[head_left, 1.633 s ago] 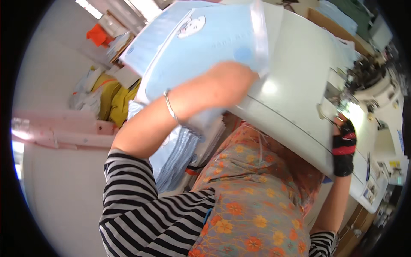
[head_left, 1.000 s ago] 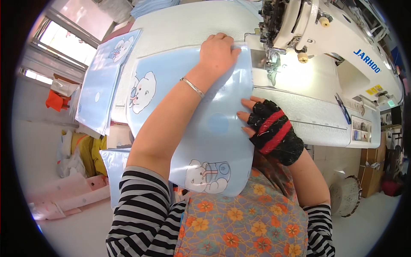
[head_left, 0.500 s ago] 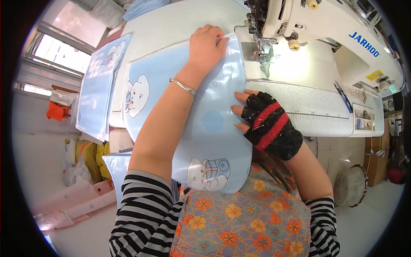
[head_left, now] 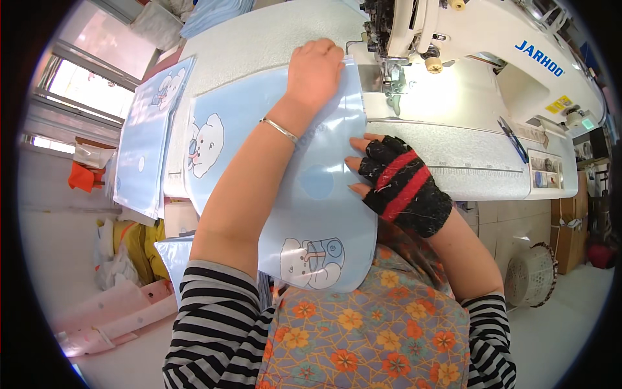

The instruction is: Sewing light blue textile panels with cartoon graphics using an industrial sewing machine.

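Observation:
A light blue, glossy sheet [head_left: 317, 217] with a white cartoon animal print lies over the table edge and hangs toward my lap. At its far edge, my left hand [head_left: 315, 71], bare with a bracelet at the wrist, has its fingers curled closed on the sheet. My right hand [head_left: 405, 181] wears a black fingerless glove with red stripes. Its bare fingertips are stretched out and spread, resting at the sheet's right edge. Just right of the sheet's far corner is the presser foot [head_left: 395, 84] of a white sewing machine [head_left: 479, 39], under a bright lamp.
More printed blue sheets [head_left: 146, 142] lie at the left table end. Black-handled snips [head_left: 514, 141] and a small parts tray [head_left: 545, 172] are on the right of the table [head_left: 447, 146]. A folded blue stack [head_left: 217, 14] lies at the far left; a basket [head_left: 531, 275] stands on the floor.
The whole view has shifted a little, with the machine appearing slightly farther left. My left thumb has tucked closer to the fingers. My right hand keeps its place at the sheet's edge.

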The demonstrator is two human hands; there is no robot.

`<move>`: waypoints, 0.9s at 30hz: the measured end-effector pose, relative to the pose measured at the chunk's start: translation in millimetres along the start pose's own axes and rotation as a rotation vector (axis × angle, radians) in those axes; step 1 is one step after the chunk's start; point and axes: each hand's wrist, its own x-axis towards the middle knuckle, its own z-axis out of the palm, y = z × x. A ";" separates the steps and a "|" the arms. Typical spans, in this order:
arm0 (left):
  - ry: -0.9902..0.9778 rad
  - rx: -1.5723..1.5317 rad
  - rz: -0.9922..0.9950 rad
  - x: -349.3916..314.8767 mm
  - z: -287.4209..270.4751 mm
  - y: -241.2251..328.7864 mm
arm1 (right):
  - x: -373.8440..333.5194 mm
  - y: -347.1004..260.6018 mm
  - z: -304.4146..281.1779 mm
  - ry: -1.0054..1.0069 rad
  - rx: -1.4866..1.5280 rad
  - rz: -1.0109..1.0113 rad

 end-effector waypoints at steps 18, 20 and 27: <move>-0.062 -0.191 0.088 -37.2 -17.2 81.5 | -22.8 20.9 -25.7 0.011 -0.157 0.070; -0.033 -0.183 0.095 -33.6 -11.9 77.6 | -19.1 26.5 -22.7 0.017 -0.166 0.074; 0.024 -0.183 0.123 -28.4 -2.4 70.0 | -19.4 23.5 -21.7 0.091 -0.205 0.066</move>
